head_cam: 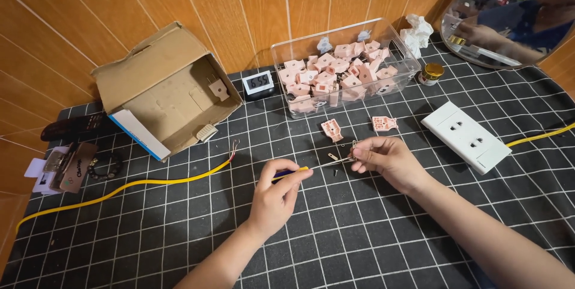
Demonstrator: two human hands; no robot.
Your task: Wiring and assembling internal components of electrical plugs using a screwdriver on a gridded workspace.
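Risk: right hand [386,158] fingers pinch the small metal plug prong [340,158] only by its end, left hand [277,192] fingers grip the yellow-handled screwdriver [291,173] (loose screw [335,173] at 6 o'clock below), so a slip could flick either across the desk [371,241].

Counter [359,247]: open brown cardboard box [171,88] at back left; clear plastic tub [404,64] of pink plug shells [335,76] behind centre; white double wall socket [467,136] right; yellow insulated cable [120,190] lying left of both hands.
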